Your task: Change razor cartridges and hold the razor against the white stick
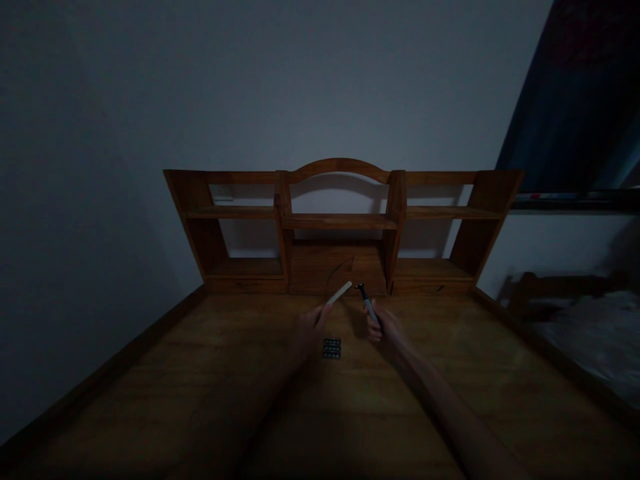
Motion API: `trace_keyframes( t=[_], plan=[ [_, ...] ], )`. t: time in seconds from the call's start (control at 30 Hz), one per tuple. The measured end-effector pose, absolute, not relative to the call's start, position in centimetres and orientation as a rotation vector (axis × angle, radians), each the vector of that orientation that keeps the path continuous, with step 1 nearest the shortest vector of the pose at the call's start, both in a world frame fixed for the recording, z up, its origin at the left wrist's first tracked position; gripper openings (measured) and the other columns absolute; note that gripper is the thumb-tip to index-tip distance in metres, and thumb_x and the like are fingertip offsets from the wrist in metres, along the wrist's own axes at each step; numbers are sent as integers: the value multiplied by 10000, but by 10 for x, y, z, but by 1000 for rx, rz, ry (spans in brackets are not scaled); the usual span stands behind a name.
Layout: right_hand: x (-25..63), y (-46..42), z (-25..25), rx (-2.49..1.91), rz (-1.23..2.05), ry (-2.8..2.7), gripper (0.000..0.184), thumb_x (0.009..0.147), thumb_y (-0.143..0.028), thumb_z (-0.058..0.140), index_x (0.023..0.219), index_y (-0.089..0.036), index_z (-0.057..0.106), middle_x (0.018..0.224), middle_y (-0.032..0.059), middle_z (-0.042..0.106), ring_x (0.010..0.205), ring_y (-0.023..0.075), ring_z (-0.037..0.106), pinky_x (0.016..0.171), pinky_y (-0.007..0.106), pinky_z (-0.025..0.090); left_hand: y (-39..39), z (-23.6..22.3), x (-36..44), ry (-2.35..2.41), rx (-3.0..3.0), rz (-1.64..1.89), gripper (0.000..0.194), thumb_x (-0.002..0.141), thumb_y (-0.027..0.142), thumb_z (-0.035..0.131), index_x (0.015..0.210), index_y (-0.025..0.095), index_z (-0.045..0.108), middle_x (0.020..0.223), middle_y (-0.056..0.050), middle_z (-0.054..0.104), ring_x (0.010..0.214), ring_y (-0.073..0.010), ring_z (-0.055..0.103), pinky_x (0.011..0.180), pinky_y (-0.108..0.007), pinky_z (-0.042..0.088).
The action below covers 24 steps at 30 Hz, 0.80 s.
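My left hand (309, 330) is closed round the lower end of a pale, slim stick (341, 292), which slants up to the right. In my right hand (384, 323) is a small hammer-shaped tool (371, 310) with a grey and black handle. Its short dark head is set across the upper end, close to the stick's tip but apart from it. The dim light hides the tool's exact kind. On the desk just right of my left hand lies a small dark rectangular piece (332, 349) with rows of light spots.
Both arms reach over a wooden desk (200, 373) with raised side edges. A wooden shelf unit (340, 221) stands along its back, against a pale wall (300, 80). To the right are a dark window or curtain (575, 107) and light-coloured bedding (595, 333). The room is dim.
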State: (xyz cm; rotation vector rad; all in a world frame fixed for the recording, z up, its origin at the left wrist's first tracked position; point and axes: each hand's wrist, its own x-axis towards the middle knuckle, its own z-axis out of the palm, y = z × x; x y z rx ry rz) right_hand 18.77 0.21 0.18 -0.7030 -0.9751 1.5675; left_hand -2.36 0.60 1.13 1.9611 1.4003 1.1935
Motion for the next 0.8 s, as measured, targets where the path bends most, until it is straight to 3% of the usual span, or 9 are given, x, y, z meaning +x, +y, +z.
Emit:
trace_keyframes(
  t=[0.2,0.4,0.8],
  plan=[
    [181,-3,3,-719,1652,-1083,477,810,-663,553,757,-193,496,454,-111,303,333,35,180,322,173,117,-2,13,-18,1400,2131,1095,496,933,537,328,888,192,681,821,-46,698,732,-163,613,643,-246,399],
    [180,-7,13,-621,1751,-1068,494,771,-673,596,715,-215,418,433,-129,265,320,33,127,313,181,75,-3,12,-18,1549,2125,1159,494,931,543,338,859,186,672,779,-44,688,687,-157,601,627,-255,368],
    [182,-11,20,-586,1770,-996,453,794,-616,612,712,-215,417,457,-121,233,346,36,101,313,179,63,10,12,-28,1539,1898,1222,551,893,596,349,773,165,671,674,-22,640,626,-158,572,590,-250,365]
  ],
)
